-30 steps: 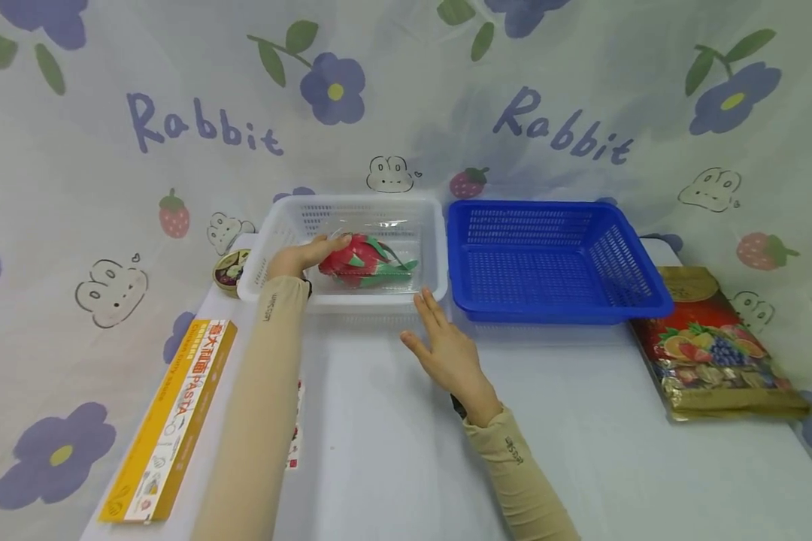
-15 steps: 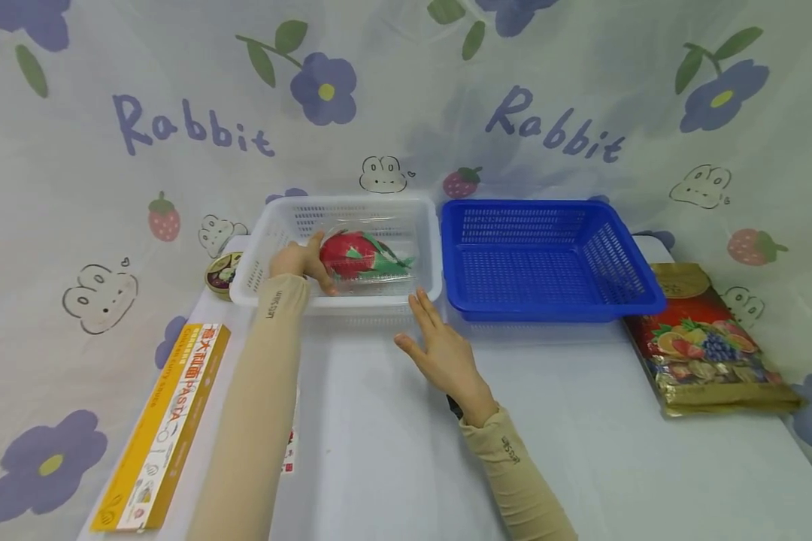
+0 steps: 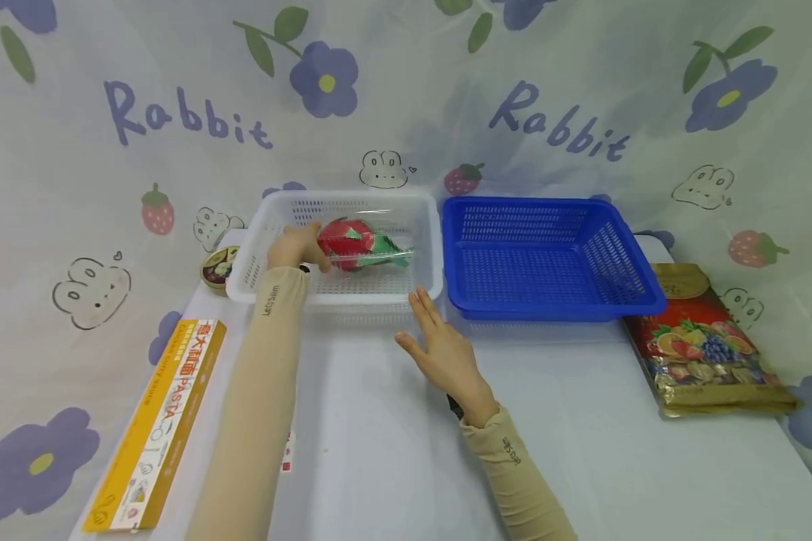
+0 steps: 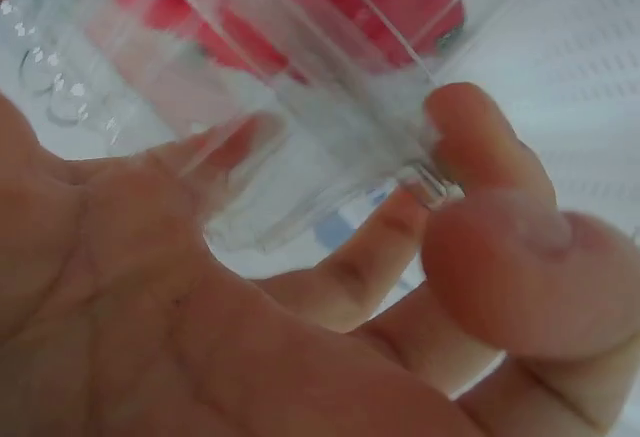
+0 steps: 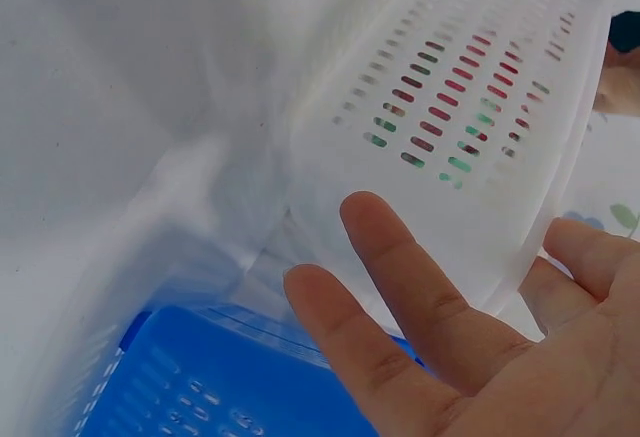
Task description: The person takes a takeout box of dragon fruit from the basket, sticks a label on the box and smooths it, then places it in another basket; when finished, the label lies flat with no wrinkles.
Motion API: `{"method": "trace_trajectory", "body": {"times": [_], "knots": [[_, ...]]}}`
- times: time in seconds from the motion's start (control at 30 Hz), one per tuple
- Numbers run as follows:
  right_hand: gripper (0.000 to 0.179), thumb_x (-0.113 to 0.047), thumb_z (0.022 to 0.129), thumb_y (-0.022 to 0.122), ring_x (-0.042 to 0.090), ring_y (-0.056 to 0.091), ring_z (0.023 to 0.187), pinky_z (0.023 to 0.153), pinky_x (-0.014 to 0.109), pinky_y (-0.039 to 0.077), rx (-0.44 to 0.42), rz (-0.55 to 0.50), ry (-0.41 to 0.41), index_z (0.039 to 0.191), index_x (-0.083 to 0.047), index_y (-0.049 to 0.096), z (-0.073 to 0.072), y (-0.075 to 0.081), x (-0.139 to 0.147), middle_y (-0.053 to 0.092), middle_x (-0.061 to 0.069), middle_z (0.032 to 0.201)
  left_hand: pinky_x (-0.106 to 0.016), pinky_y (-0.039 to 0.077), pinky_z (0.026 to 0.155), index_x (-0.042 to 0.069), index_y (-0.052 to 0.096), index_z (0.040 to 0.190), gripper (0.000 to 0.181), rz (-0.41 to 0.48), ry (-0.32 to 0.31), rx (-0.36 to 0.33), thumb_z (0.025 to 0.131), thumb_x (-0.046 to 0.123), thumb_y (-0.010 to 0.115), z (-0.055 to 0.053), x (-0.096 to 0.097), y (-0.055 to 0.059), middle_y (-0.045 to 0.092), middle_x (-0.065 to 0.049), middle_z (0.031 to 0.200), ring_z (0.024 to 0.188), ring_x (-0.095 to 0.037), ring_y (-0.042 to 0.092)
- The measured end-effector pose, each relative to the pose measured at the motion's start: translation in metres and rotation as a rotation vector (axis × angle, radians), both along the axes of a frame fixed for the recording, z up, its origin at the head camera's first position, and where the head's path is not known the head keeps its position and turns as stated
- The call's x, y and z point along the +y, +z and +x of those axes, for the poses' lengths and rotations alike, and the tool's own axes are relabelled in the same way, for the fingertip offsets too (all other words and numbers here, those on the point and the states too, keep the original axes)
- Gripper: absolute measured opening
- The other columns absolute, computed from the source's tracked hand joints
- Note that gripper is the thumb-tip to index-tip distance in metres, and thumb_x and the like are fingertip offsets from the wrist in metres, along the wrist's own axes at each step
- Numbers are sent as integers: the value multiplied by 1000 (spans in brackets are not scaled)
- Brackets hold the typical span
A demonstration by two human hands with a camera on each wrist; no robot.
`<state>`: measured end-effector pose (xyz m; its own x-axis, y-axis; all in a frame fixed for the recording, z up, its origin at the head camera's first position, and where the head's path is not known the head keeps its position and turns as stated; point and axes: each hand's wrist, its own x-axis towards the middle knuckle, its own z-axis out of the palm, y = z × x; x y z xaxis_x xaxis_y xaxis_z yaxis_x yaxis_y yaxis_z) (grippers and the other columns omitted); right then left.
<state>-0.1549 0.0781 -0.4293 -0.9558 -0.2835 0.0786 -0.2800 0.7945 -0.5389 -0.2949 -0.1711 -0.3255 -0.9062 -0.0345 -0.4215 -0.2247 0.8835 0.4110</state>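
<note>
In the head view my left hand (image 3: 293, 248) is inside the white perforated basket (image 3: 352, 299). It grips the left end of a clear plastic box (image 3: 398, 223) that holds a red and green dragon fruit (image 3: 346, 239). The left wrist view shows fingers bent round the edge of the clear wall, with the red fruit behind the plastic. My right hand (image 3: 449, 361) has its fingers extended at the front right corner of the white basket. In the right wrist view these fingers overlap the basket's outer wall, and red and green show through its slots.
A blue basket (image 3: 555, 311) stands right beside the white one. At the far right lies a red and gold bag (image 3: 710, 353) with fruit pictures. A yellow pasta box (image 3: 156, 428) lies at the left, and a small round tin (image 3: 218, 269) sits behind it. My left sleeve partly covers a printed card (image 3: 287, 454).
My left hand has gone from the top of the dragon fruit to the box's left end and taken hold there. The box has shifted slightly up and back. My right hand stays put.
</note>
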Motion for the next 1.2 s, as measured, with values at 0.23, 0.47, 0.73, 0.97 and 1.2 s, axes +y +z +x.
{"method": "trace_trajectory", "body": {"times": [0.23, 0.47, 0.73, 0.97, 1.2], "knots": [[72, -55, 98, 42, 37, 63, 111, 54, 31, 46, -2, -8, -8, 156, -25, 11, 1, 2, 2, 3, -10, 164, -61, 33, 110, 10, 16, 156, 89, 68, -85, 25, 86, 17, 70, -9, -8, 7, 24, -20, 159, 141, -43, 29], [72, -53, 98, 44, 36, 64, 107, 52, 30, 44, 19, -26, -6, 156, -25, 13, 2, 0, 2, 5, -10, 164, -60, 51, 91, 15, 18, 156, 83, 305, -10, 62, 90, 24, 68, -16, -20, -3, 16, -21, 161, 139, -44, 33], [72, -54, 98, 44, 36, 66, 99, 51, 30, 44, 29, -39, -1, 156, -25, 14, 3, -1, 1, 7, -9, 164, -58, 45, 100, 13, 23, 153, 85, 390, 50, 141, 87, 32, 72, -21, -20, -13, 18, -20, 160, 140, -40, 32], [72, -53, 98, 44, 38, 65, 104, 55, 33, 47, 10, -22, -4, 157, -26, 12, 1, -2, -1, 5, -10, 164, -55, 36, 110, 8, 35, 146, 87, 398, 162, 255, 78, 36, 81, -24, -17, -20, 40, -18, 151, 134, -36, 41], [72, -53, 98, 44, 39, 64, 106, 53, 31, 45, -21, -17, -4, 157, -26, 11, 0, 0, -1, 2, -11, 164, -51, 43, 104, 8, 44, 140, 82, 404, 189, 336, 75, 38, 83, -19, -13, -20, 49, -17, 141, 125, -33, 49]]}}
